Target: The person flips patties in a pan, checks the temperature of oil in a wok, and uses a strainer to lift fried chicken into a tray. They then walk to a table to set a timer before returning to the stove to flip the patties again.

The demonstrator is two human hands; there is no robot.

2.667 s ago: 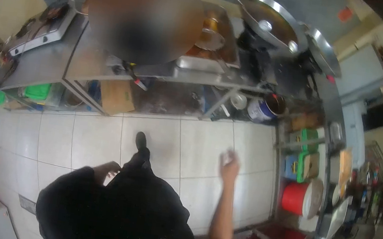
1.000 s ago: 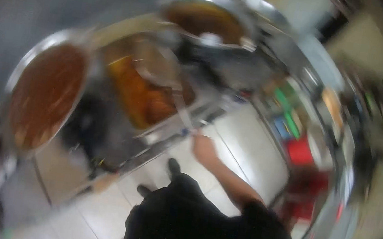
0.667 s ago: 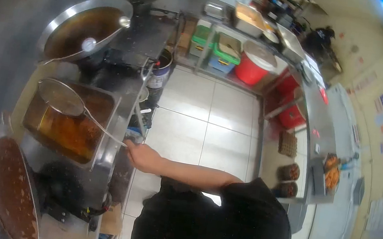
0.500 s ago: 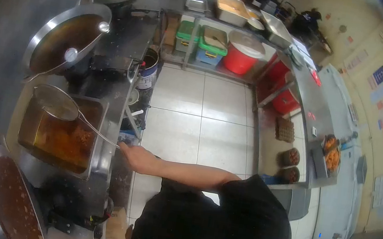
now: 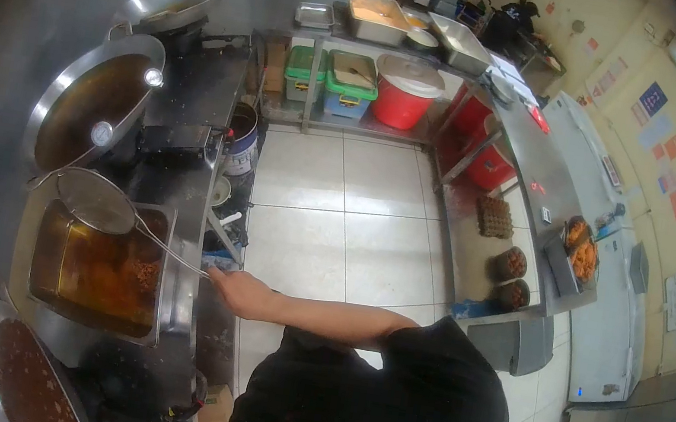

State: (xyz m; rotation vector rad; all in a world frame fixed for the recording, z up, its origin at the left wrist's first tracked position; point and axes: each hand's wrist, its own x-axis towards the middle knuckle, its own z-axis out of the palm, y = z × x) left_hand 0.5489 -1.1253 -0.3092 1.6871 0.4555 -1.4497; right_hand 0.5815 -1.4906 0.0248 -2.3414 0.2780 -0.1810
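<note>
My right hand [image 5: 242,294] is closed round the end of the long handle of a wire-mesh skimmer [image 5: 99,202], with the arm stretched across to the left. The round mesh head is raised over the back left corner of a rectangular metal pan [image 5: 165,273] of amber oil. Brown fried bits [image 5: 143,273] show in the oil at the pan's right side. I cannot make out anything in the mesh. My left hand is out of view.
Woks of oil [image 5: 90,113] stand behind the pan, two with round dial thermometers [image 5: 102,133]. A wok of reddish-brown liquid [image 5: 29,375] sits nearer. Steel shelving holds a red bucket [image 5: 402,103], lidded boxes [image 5: 349,90] and trays of orange food [image 5: 582,261].
The view has shifted, so the stoves and shelves sit lower and a little further left. The skimmer stays raised in my right hand, now nearer the pan's back edge.
</note>
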